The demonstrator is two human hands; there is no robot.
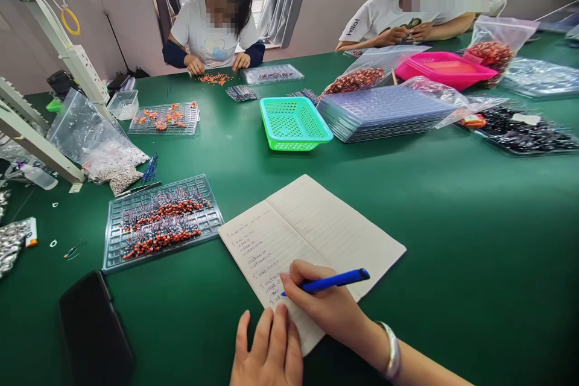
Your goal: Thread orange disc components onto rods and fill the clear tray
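Note:
An open notebook (335,223) lies on the green table in front of me, with handwriting on its left page and ruled lines on the right one. My right hand (321,301) is closed around a blue pen (337,281), whose tip touches the lower part of the written page. A silver bangle circles my right wrist. My left hand (269,350) rests at the notebook's lower left edge, fingers spread and holding nothing.
Left of the notebook sits a tray (208,217) of small orange-tipped wired parts, with a black phone-like object (93,325) nearer me. A green basket (296,123) and stacked clear trays (384,111) stand beyond. Two people work across the table (452,205).

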